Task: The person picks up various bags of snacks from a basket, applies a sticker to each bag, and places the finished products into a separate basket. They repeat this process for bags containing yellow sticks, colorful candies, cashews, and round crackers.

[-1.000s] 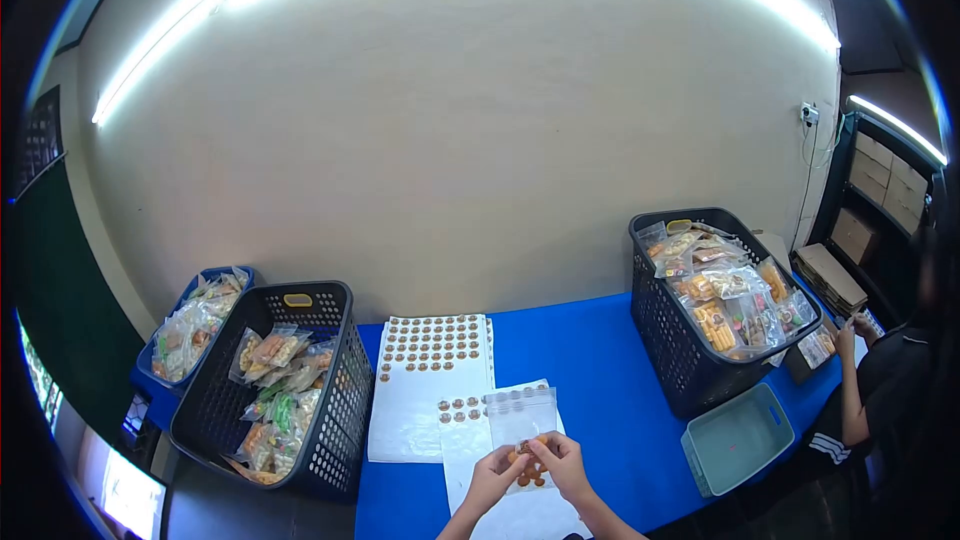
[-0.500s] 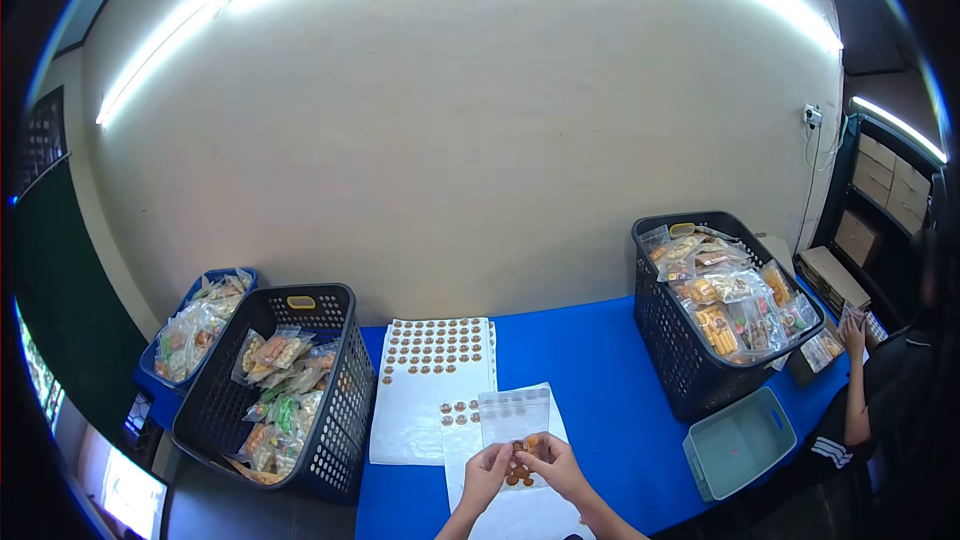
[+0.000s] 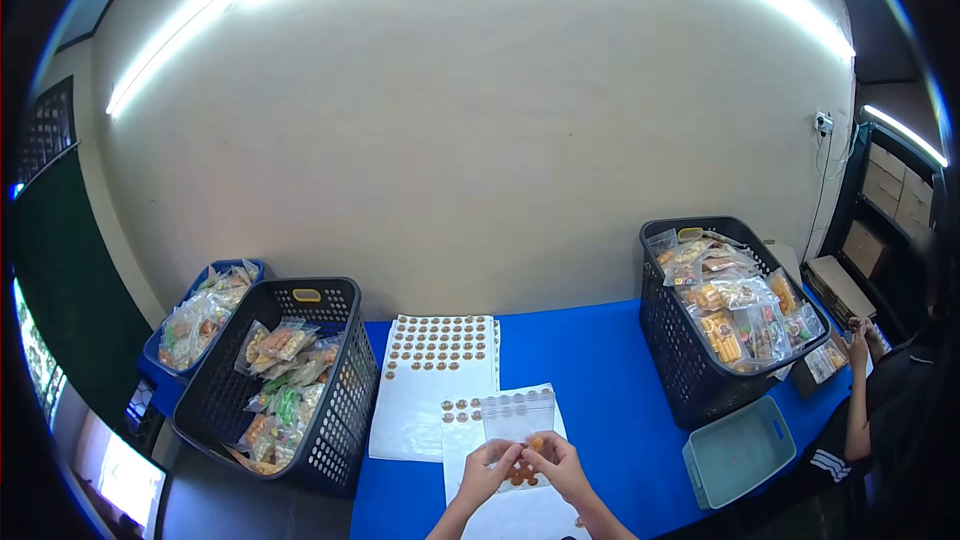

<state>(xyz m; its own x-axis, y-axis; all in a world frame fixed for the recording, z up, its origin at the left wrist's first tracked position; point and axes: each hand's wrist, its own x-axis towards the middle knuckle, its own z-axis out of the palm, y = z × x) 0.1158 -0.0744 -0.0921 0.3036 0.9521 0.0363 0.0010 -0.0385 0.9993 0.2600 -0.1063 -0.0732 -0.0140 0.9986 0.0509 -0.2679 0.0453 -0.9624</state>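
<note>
While both hands meet over the near edge of the blue table, they pinch a small clear zip bag of orange-brown snacks between them, and it stands upright, resting over a sheet of round stickers. The left hand grips the bag's lower left side with thumb and fingertips closed on the film; the right hand holds the lower right the same way, fingers curled inward, wrists low and forearms coming in from the bottom edge. Held so, the bag's flat face sits clear of the fingers. A fuller sticker sheet lies just behind. Black baskets of packed bags flank the work, left and right, within easy reach. Another person's hand works at the far right.
</note>
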